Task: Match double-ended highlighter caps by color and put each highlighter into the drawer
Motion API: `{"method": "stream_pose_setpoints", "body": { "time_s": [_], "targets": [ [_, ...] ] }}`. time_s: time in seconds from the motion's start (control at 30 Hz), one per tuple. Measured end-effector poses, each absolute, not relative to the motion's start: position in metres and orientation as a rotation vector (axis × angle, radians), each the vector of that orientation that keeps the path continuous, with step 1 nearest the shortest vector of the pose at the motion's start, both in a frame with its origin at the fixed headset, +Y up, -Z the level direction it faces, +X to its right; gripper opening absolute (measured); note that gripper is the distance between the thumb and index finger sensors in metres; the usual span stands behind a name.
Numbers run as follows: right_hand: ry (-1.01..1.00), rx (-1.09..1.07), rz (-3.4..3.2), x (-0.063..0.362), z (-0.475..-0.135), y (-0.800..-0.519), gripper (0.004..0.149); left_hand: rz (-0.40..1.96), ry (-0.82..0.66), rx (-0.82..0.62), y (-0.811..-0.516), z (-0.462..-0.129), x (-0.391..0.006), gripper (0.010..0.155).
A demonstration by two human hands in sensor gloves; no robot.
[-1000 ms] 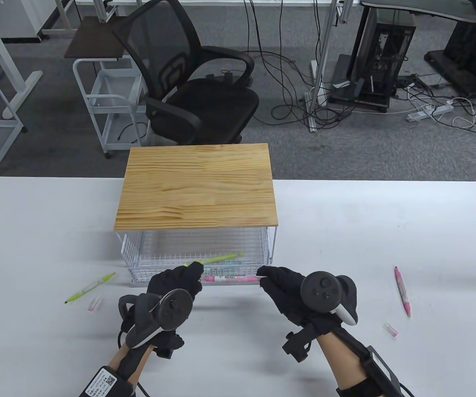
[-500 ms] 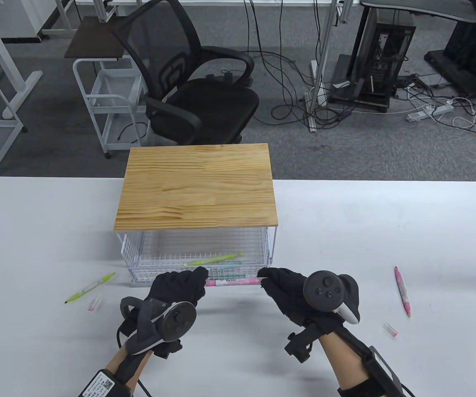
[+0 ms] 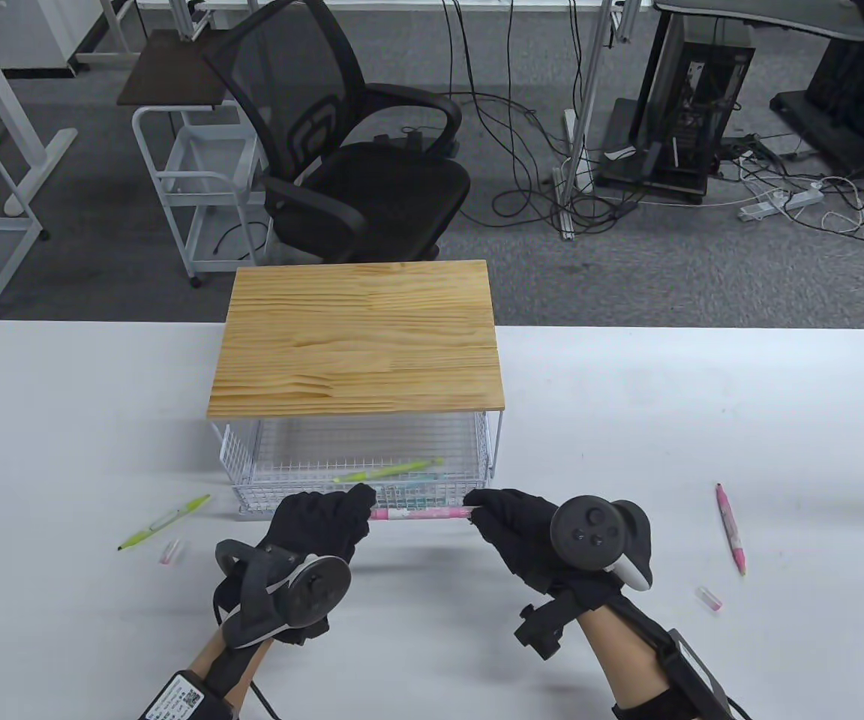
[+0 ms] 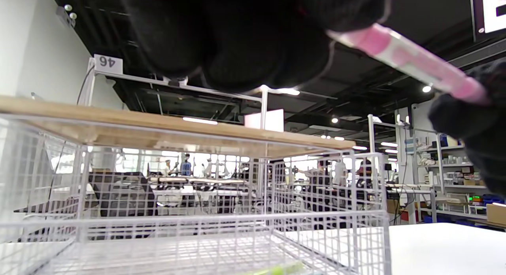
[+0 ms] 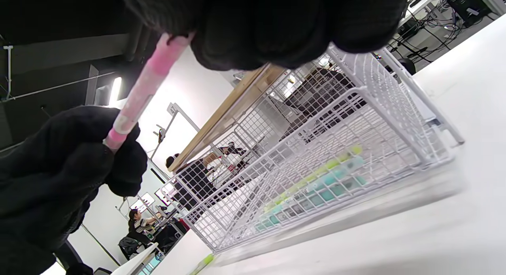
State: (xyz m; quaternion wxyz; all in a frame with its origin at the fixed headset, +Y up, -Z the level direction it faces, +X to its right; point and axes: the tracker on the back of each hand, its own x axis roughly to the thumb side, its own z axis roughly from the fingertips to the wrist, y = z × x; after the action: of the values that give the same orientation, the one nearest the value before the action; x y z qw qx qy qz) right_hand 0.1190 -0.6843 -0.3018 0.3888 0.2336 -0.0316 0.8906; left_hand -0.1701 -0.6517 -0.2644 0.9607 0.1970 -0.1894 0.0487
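Observation:
A pink highlighter (image 3: 418,513) (image 4: 407,61) (image 5: 144,89) hangs level just in front of the white wire drawer (image 3: 252,499), held at both ends. My left hand (image 3: 353,504) pinches its left end and my right hand (image 3: 477,511) pinches its right end. Inside the drawer lie a green highlighter (image 3: 387,470) (image 5: 312,176) and a teal one (image 3: 413,489) (image 5: 316,188). Another green highlighter (image 3: 164,521) and a small pink cap (image 3: 172,553) lie on the table at the left. A second pink highlighter (image 3: 730,527) and a pink cap (image 3: 708,598) lie at the right.
The drawer is pulled out from a wire rack with a wooden top (image 3: 357,337) at the table's far middle. A black office chair (image 3: 342,150) stands behind the white table (image 3: 64,397).
Both hands shifted slightly while holding the pink highlighter; the left hand drew back a little toward me and the pen sits marginally lower. Nothing was let go.

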Motion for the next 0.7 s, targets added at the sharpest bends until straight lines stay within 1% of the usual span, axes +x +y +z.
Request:
{"method": "stream_pose_setpoints", "body": {
  "time_s": [0.5,0.7],
  "targets": [
    [-0.129,0.613,2.287,0.1159,-0.2974,-0.685,0.044,0.105,-0.4,0.429,-0.6539,-0.2617,-0.1707,0.047],
    [-0.12,0.615,2.291,0.1167,-0.299,-0.6865,0.044,0.083,-0.404,0.431,-0.6547,-0.2615,-0.1686,0.047]
  ]
}}
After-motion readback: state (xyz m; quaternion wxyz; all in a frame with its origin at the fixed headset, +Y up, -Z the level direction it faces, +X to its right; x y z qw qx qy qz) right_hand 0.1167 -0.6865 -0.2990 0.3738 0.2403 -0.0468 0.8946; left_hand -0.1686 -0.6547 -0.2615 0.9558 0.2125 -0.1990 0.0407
